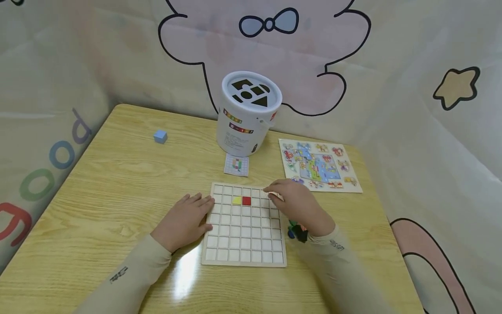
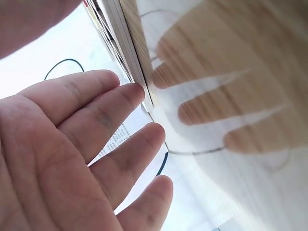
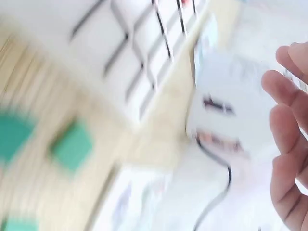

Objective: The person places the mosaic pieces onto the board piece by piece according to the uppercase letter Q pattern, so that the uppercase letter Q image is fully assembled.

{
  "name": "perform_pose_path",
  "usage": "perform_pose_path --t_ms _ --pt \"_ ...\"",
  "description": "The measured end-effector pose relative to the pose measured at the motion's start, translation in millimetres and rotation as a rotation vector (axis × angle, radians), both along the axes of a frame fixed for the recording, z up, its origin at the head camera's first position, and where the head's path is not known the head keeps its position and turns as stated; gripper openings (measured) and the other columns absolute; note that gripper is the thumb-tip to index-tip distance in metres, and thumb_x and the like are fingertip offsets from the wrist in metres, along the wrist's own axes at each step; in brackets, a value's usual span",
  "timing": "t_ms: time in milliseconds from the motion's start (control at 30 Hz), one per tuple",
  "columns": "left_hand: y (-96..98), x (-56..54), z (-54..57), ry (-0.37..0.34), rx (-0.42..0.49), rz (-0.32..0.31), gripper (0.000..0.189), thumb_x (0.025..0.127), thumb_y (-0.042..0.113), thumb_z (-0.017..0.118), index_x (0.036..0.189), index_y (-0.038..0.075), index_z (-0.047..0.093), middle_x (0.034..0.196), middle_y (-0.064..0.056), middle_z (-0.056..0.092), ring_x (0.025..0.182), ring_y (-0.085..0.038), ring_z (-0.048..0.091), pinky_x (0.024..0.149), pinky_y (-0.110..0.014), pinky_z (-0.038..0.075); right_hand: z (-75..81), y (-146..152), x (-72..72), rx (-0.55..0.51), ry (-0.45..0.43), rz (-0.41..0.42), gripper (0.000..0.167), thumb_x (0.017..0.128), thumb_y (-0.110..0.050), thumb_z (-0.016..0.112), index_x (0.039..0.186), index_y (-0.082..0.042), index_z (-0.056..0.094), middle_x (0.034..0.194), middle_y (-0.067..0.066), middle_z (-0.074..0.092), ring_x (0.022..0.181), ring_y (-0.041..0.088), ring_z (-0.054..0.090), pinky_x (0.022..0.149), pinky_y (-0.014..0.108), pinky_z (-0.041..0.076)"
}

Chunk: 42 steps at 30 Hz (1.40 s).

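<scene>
2 hands & 1 square white grid board w/ light wood-coloured edges (image 1: 245,231) on the wood-grain surface (image 1: 98,187). Board: 7 cells along bottom row; 2 pieces in 2nd row from top, side by side: 1 yellow piece (image 1: 237,200) L, 1 red square tile (image 1: 246,201) R. L hand (image 1: 185,221): fingers straight, slightly spread, at board's L edge. R hand (image 1: 300,203): over board's upper R corner, fingers bent, thumb apart from them. Just R of board: 1 pile of small coloured pieces (image 1: 297,230), partly hidden, can't count; 3 green ones show in R wrist view. Beyond board: 1 printed pattern card (image 1: 236,165), 1 white plastic bucket w/ cut-out lid (image 1: 239,126), 1 light-blue cube (image 1: 160,136) far L, 1 white picture puzzle board (image 1: 345,188) R.
</scene>
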State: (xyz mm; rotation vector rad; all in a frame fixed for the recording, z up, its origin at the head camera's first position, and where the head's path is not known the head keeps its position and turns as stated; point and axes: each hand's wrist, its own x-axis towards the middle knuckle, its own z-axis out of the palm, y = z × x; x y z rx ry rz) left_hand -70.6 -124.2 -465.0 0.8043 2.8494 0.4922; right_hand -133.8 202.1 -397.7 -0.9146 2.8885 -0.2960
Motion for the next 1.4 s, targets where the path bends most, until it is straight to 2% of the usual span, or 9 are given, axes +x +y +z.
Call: perform_pose_path --t_ms 167,333,500,600,700,800,1033,1233,1400 --pt "0.9 -0.7 -0.8 -0.01 0.013 -0.001 0.072 0.097 0.037 0.081 0.153 -0.002 0.056 0.154 -0.018 0.057 0.144 -0.045 0.048 0.123 -0.061 0.033 14.0 47.9 19.5 0.022 0.023 -0.106 0.024 0.1 -0.013 0.077 0.123 -0.011 0.081 0.124 0.009 0.074 0.114 0.032 0.07 0.094 0.052 0.061" --pt "0.2 0.0 -1.3 -0.001 0.035 -0.004 0.071 0.097 0.035 0.081 0.152 -0.002 0.057 0.153 -0.019 0.057 0.143 -0.046 0.049 0.122 -0.062 0.034 11.2 86.4 40.1 0.055 -0.061 -0.232 0.021 0.1 -0.016 0.077 0.12 -0.01 0.081 0.118 0.007 0.076 0.099 0.027 0.072 0.082 0.048 0.063" --pt "-1.9 1.3 -1.0 0.001 0.042 0.001 0.07 0.097 0.035 0.081 0.151 -0.002 0.057 0.153 -0.02 0.057 0.142 -0.047 0.05 0.121 -0.064 0.035 -5.2 108.9 58.5 0.108 -0.168 -0.365 0.02 0.099 -0.023 0.078 0.116 -0.013 0.082 0.109 0.002 0.077 0.083 0.018 0.068 0.067 0.041 0.06" --pt "-2.1 1.8 -0.4 0.0 0.04 0.0 0.07 0.097 0.035 0.081 0.151 -0.003 0.058 0.153 -0.02 0.057 0.142 -0.047 0.05 0.121 -0.064 0.036 -20.5 115.8 69.3 0.141 -0.213 -0.425 0.028 0.096 -0.029 0.082 0.119 -0.013 0.081 0.112 0.002 0.077 0.09 0.022 0.071 0.072 0.044 0.061" --pt "-0.6 2.1 1.7 0.003 0.04 -0.008 0.07 0.097 0.035 0.081 0.151 -0.003 0.058 0.154 -0.02 0.057 0.141 -0.047 0.051 0.121 -0.064 0.036 -32.9 120.2 78.3 0.171 -0.199 -0.435 0.032 0.092 -0.031 0.086 0.119 -0.014 0.081 0.115 0.003 0.077 0.102 0.027 0.073 0.081 0.049 0.063" --pt "0.3 2.6 2.5 0.005 0.046 -0.012 0.069 0.097 0.034 0.081 0.151 -0.002 0.058 0.153 -0.02 0.057 0.141 -0.047 0.052 0.12 -0.063 0.037 -40.3 121.2 82.5 0.186 -0.166 -0.439 0.029 0.091 -0.03 0.088 0.115 -0.014 0.083 0.111 0.003 0.076 0.099 0.027 0.073 0.079 0.048 0.063" --pt "0.3 2.9 0.0 0.012 0.043 -0.011 0.068 0.097 0.034 0.081 0.15 -0.002 0.058 0.152 -0.02 0.058 0.14 -0.047 0.053 0.12 -0.063 0.038 -38.9 120.2 85.9 0.16 -0.17 -0.519 0.032 0.09 -0.035 0.088 0.111 -0.011 0.084 0.114 0.01 0.077 0.1 0.031 0.074 0.077 0.049 0.064" --pt "0.9 2.6 -0.9 0.025 0.034 -0.021 0.069 0.097 0.035 0.081 0.15 -0.003 0.059 0.152 -0.02 0.058 0.139 -0.046 0.054 0.119 -0.063 0.038 -39.4 122.9 88.2 0.124 -0.163 -0.602 0.029 0.091 -0.034 0.087 0.108 -0.011 0.084 0.095 0.001 0.075 0.077 0.016 0.067 0.061 0.037 0.058" --pt "0.3 2.7 2.5 0.018 0.026 -0.015 0.067 0.098 0.035 0.08 0.151 -0.002 0.058 0.153 -0.02 0.057 0.14 -0.046 0.053 0.12 -0.063 0.037 -40.0 123.4 86.3 0.107 -0.186 -0.608 0.03 0.092 -0.034 0.087 0.108 -0.009 0.082 0.088 -0.001 0.071 0.073 0.014 0.06 0.062 0.037 0.055"
